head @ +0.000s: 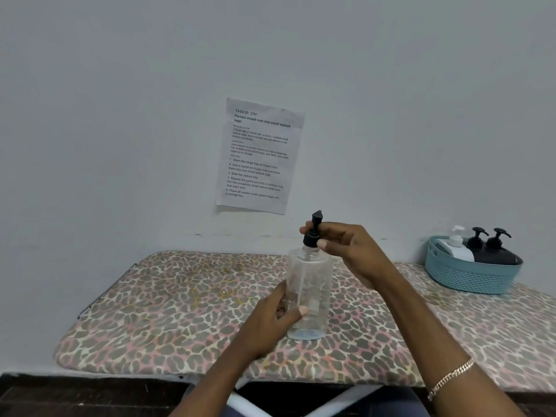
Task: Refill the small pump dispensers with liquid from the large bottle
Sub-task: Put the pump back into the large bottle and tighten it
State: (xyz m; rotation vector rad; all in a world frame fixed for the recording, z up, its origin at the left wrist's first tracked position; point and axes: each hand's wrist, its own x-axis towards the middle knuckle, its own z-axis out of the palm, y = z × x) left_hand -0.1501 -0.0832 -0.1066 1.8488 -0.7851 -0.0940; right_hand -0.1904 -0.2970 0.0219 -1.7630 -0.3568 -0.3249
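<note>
Standing upright, long axis vertical, on the leopard-print board (pixel 180 311): clear bottle (pixel 310 296), nozzle aimed up and right. Left hand (pixel 270 320) wrapped round its body; right hand (pixel 346 248) fingers pinched on the black pump (pixel 313 233).

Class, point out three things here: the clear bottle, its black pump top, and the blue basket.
clear bottle (pixel 313 296): head view, mid body.
black pump top (pixel 313 233): head view, collar.
blue basket (pixel 469 275): head view, front wall.

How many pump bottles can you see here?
4. A clear bottle stands on the patterned board, held by both hands. A white bottle and two black bottles sit in the blue basket at right. The basket may hide more.
</note>
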